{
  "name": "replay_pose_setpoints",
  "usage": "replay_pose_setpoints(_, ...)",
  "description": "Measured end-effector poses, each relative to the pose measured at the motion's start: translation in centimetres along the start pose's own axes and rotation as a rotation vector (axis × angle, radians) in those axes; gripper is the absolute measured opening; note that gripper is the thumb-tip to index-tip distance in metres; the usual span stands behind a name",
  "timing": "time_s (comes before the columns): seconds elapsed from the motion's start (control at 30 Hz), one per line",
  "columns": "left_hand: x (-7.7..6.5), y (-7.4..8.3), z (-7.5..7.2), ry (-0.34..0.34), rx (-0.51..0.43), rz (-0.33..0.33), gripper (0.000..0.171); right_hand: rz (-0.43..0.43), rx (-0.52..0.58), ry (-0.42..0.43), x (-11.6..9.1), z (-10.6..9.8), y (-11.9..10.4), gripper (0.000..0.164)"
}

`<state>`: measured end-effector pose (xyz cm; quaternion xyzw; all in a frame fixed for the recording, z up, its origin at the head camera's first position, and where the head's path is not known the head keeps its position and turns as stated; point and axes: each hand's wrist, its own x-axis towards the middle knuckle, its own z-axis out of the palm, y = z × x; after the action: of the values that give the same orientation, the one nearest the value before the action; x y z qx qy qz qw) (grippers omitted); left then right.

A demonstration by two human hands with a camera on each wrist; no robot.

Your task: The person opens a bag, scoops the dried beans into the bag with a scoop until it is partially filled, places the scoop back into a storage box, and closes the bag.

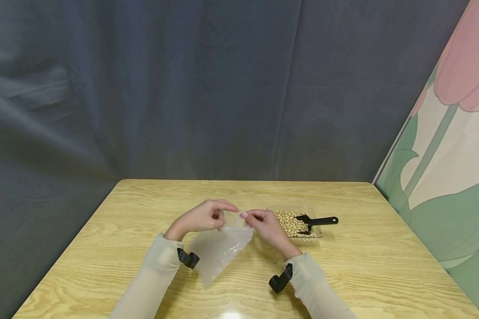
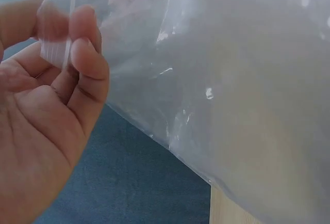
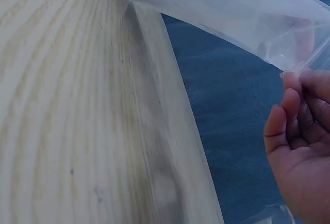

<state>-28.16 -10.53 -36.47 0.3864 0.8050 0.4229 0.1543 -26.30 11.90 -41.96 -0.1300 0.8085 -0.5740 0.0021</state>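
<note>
A clear zip-lock bag (image 1: 220, 248) hangs tilted between both hands, its zip edge up and its lower corner toward the person. My left hand (image 1: 206, 217) holds the bag's top edge at the left with curled fingers. In the left wrist view, the ribbed zip strip (image 2: 67, 43) runs behind the fingertips (image 2: 88, 59). My right hand (image 1: 266, 225) pinches the other end of the top edge between thumb and fingers. The right wrist view shows those fingertips (image 3: 292, 84) at the bag's corner. Nothing shows inside the bag.
Just right of my right hand, a clear plastic box (image 1: 317, 230) holds pale round beans (image 1: 289, 223). A black scoop (image 1: 323, 220) lies in the beans, handle pointing right. All this is on a light wooden table (image 1: 143, 208), with a dark blue curtain (image 1: 207, 97) behind.
</note>
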Motion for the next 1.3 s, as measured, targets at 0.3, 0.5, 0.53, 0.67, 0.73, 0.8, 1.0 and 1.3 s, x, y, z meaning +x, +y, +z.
replay_pose_setpoints(0.3, 0.1, -0.1, 0.2, -0.026, 0.013, 0.011, 0.049, -0.014, -0.021, -0.044, -0.3, -1.0, -0.2, 0.028)
replay_pose_setpoints(0.5, -0.1, -0.2, 0.0, -0.011, 0.091, 0.034, 0.047, -0.034, -0.078, -0.059, -0.4, -1.6, -0.6, 0.033)
replay_pose_setpoints(0.53, -0.1, -0.2, 0.0, -0.009, 0.104, 0.037, 0.046, -0.046, -0.092, -0.063, -0.4, -1.8, -0.6, 0.034)
replay_pose_setpoints(0.67, -0.1, -0.3, -0.1, -0.015, 0.129, 0.048, 0.045, -0.088, -0.131, -0.076, -0.5, -2.9, -0.7, 0.036)
replay_pose_setpoints(0.73, -0.1, -0.4, -0.1, -0.023, 0.144, 0.053, 0.045, -0.100, -0.162, -0.076, -0.6, -3.5, -0.8, 0.037)
replay_pose_setpoints(0.8, -0.1, -0.5, -0.2, -0.031, 0.159, 0.056, 0.045, -0.103, -0.201, -0.065, -0.7, -4.3, -1.0, 0.036)
replay_pose_setpoints(1.0, 0.0, -0.7, 0.0, -0.044, 0.202, 0.068, 0.046, -0.143, -0.316, -0.042, -1.0, -6.9, -1.2, 0.041)
replay_pose_setpoints(1.3, -0.1, -0.8, 0.1, -0.075, 0.208, 0.032, 0.045, -0.238, -0.508, -0.054, -1.3, -11.1, -0.6, 0.040)
